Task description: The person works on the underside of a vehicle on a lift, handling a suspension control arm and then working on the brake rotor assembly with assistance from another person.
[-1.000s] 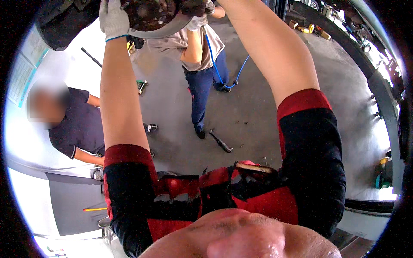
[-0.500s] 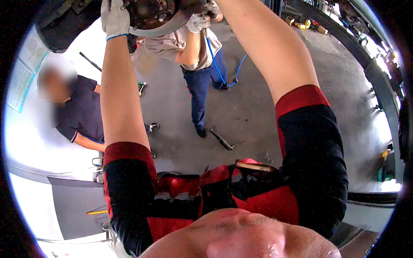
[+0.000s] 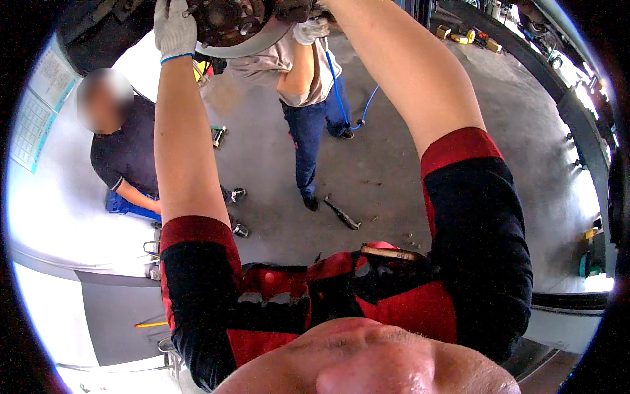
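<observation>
A round brake disc (image 3: 252, 48) with a rusty hub in its middle fills the top of the view. My left hand (image 3: 175, 31), in a white knit glove with a blue cuff, is closed at the disc's left edge; its fingertips run out at the top. My right forearm (image 3: 407, 69) reaches up to the disc's right side, where that hand is mostly cut off by the top edge. A dark, blocky part (image 3: 293, 10) sits there over the disc's rim. Just below it is a co-worker's gloved hand (image 3: 310, 31), at the end of a blue hose (image 3: 334, 82).
The co-worker in a beige shirt (image 3: 315, 85) stands close beyond the disc. Another person in a dark shirt (image 3: 125, 157) is at the left by the wall. A long dark tool (image 3: 342, 213) lies on the floor. Boxes and bottles (image 3: 467, 37) stand far right.
The person at the left has shifted right and now shows more of the legs. The co-worker's gloved hand and hose have moved slightly right. My left hand stays in place.
</observation>
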A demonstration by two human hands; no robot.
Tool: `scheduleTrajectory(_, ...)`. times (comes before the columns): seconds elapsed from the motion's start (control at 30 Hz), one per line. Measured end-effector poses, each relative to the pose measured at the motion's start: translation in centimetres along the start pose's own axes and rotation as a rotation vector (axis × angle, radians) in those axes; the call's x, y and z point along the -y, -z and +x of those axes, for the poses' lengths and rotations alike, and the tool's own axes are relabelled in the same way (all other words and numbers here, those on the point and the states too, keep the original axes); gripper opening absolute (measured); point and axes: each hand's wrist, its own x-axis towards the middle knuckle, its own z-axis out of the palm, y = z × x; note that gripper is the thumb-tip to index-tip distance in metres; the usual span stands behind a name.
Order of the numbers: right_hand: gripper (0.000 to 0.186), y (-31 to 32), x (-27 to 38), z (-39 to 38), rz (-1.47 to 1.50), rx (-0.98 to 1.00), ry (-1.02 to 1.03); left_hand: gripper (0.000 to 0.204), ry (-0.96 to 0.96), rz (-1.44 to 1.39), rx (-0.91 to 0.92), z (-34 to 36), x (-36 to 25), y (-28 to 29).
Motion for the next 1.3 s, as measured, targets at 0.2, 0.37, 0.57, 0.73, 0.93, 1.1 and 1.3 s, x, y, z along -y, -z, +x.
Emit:
scheduleTrajectory(0.2, 0.047, -1.4, 0.7, 0.2, -0.022, 0.008, -0.011, 0.034, -0.315, 0.412, 0.000, 0.3, 3.6, 0.6)
scheduleTrajectory(0.37, 0.047, -2.2, 0.7, 0.7, -0.029, 0.007, -0.026, 0.034, -0.261, 0.383, 0.004, 0.7, 4.9, 0.3)
scheduleTrajectory(0.57, 0.047, -2.5, 0.3, 1.1, -0.084, -0.006, 0.017, 0.033, -0.295, 0.426, -0.005, 1.0, 5.3, -0.2)
scheduleTrajectory(0.73, 0.046, -2.3, 1.1, 0.7, -0.056, 0.003, -0.014, 0.035, -0.217, 0.377, 0.019, 1.0, 5.6, 0.1)
scheduleTrajectory(0.93, 0.046, -2.5, 1.3, 0.5, -0.059, -0.033, 0.030, 0.037, -0.164, 0.236, -0.007, 1.0, 5.9, 0.0)
scheduleTrajectory(1.1, 0.045, -3.1, 1.4, 0.8, -0.082, -0.030, 0.052, 0.038, -0.261, 0.347, -0.005, 1.2, 6.8, 0.5)
scheduleTrajectory(1.3, 0.044, -3.9, 2.1, 0.9, -0.072, -0.020, 0.072, 0.038, 0.000, 0.005, -0.019, 1.2, 5.8, 0.9)
